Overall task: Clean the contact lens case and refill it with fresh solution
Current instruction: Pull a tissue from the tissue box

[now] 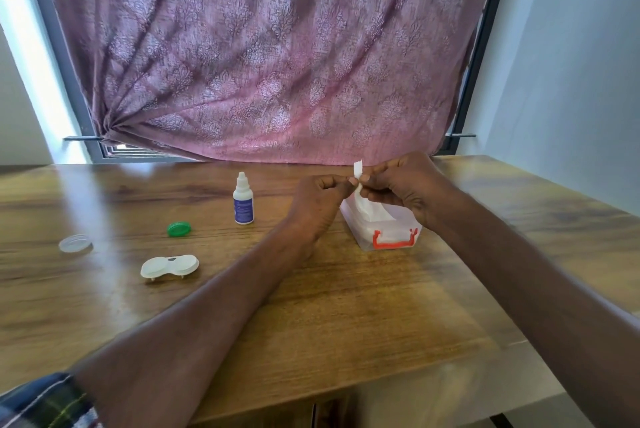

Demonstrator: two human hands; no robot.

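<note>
Both my hands are raised over the plastic box (381,237) with the orange latch, which stands on the wooden bench (346,306). My left hand (317,202) and my right hand (405,185) meet above it, and the fingers (372,173) of both pinch the same white tissue (358,173) — its top end stands up between them, its lower part goes down into the box. The contact lens case (169,265) lies on the bench to the left, well apart from my hands, with both wells uncovered. Its green cap (179,229) lies beyond it, and the clear cap (75,243) lies further left. The solution bottle (243,199) stands upright between the green cap and my left hand — its cap is on.
</note>
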